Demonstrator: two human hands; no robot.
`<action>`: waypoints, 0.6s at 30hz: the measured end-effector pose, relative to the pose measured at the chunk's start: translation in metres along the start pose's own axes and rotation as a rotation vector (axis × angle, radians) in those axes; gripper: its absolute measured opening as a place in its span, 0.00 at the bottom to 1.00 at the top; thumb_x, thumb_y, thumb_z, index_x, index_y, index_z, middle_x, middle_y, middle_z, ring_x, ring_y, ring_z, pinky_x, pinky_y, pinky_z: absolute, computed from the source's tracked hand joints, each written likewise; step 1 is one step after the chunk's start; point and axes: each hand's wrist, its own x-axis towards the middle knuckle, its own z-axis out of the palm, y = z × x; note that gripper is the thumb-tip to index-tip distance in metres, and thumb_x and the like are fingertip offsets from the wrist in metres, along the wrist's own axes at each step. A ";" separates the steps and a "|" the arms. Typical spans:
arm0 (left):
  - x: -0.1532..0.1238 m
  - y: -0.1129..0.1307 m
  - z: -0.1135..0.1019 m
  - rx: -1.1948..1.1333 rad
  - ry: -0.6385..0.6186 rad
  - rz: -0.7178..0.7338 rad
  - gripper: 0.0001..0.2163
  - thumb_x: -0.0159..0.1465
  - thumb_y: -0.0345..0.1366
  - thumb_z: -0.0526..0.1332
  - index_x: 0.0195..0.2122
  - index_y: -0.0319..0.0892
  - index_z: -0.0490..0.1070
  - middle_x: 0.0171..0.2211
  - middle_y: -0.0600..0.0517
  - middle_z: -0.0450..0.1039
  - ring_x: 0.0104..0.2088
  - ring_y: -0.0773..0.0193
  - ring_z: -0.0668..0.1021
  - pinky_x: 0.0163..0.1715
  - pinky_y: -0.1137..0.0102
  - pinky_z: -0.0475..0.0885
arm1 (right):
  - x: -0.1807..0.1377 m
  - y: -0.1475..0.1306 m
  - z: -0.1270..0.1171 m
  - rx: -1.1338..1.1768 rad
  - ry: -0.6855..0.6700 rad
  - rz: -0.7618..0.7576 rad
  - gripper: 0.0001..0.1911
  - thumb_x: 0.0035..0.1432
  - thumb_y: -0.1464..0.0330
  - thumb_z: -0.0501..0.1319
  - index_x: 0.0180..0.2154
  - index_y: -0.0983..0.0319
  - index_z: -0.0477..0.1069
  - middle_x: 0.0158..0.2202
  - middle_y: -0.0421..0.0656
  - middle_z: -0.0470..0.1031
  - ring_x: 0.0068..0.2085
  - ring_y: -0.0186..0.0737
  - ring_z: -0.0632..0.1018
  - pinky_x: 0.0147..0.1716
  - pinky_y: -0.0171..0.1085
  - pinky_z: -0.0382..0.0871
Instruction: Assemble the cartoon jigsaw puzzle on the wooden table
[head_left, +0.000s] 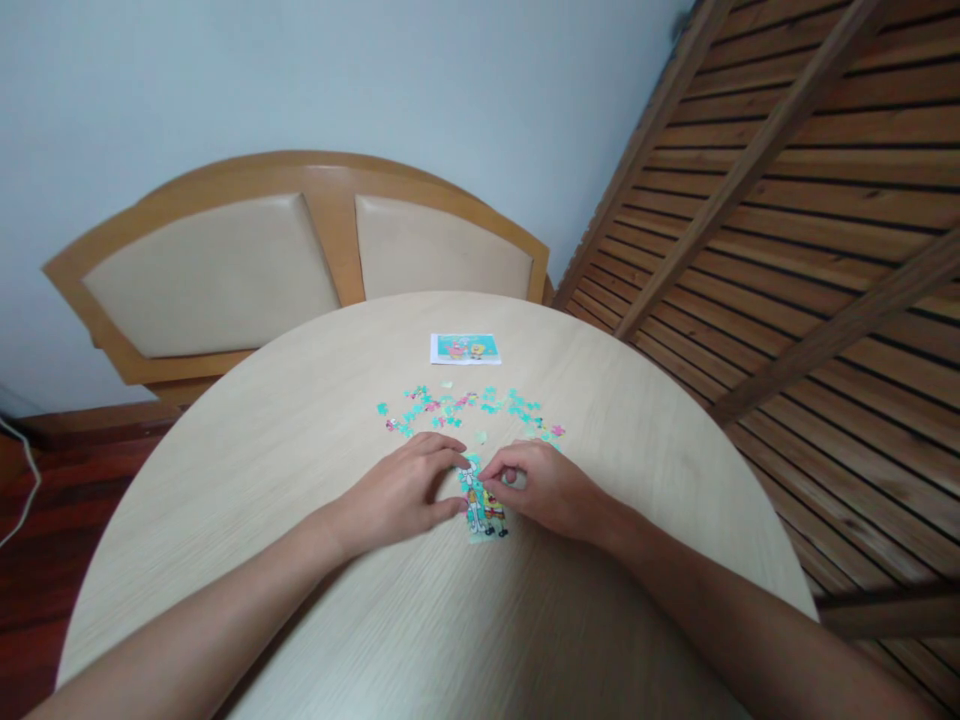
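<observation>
A partly joined jigsaw puzzle [475, 520] lies flat near the middle of the table, showing a pale long-legged cartoon figure beside a yellow one on teal. My left hand [412, 485] rests at its left side, thumb and forefinger apart and touching the puzzle's edge. Over the upper right part, my right hand [544, 485] is closed in a pinch, its fingertips at the puzzle's surface. A small puzzle piece seems to be between those fingertips, mostly hidden. Beyond both hands, loose puzzle pieces [511, 404] in teal, pink and yellow are spread in an arc.
A picture card [465, 349] with two cartoon figures lies farther back on the round wooden table [300, 420]. Behind the table stands a padded wooden bench back [217, 270]. A slatted wooden screen [787, 220] leans along the right side.
</observation>
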 end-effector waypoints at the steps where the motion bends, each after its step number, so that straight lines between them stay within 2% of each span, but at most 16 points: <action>1: 0.000 0.000 0.000 0.001 -0.002 -0.005 0.16 0.65 0.40 0.68 0.53 0.43 0.72 0.56 0.43 0.72 0.59 0.49 0.73 0.60 0.53 0.70 | 0.000 0.000 0.000 0.002 -0.005 -0.001 0.04 0.57 0.72 0.66 0.33 0.60 0.81 0.30 0.39 0.82 0.32 0.35 0.79 0.35 0.33 0.68; 11: 0.000 0.004 -0.001 0.023 -0.008 -0.025 0.16 0.66 0.40 0.67 0.53 0.42 0.73 0.57 0.42 0.72 0.59 0.50 0.74 0.61 0.54 0.70 | -0.001 0.000 -0.009 -0.035 -0.067 -0.038 0.06 0.61 0.72 0.64 0.38 0.61 0.81 0.35 0.41 0.82 0.36 0.38 0.79 0.39 0.36 0.69; 18: 0.001 0.006 0.002 0.047 0.008 -0.030 0.15 0.66 0.40 0.66 0.52 0.41 0.73 0.59 0.42 0.71 0.59 0.50 0.73 0.61 0.54 0.70 | -0.002 0.005 -0.023 -0.050 -0.202 -0.142 0.07 0.62 0.66 0.67 0.41 0.60 0.79 0.41 0.43 0.81 0.44 0.41 0.79 0.46 0.38 0.70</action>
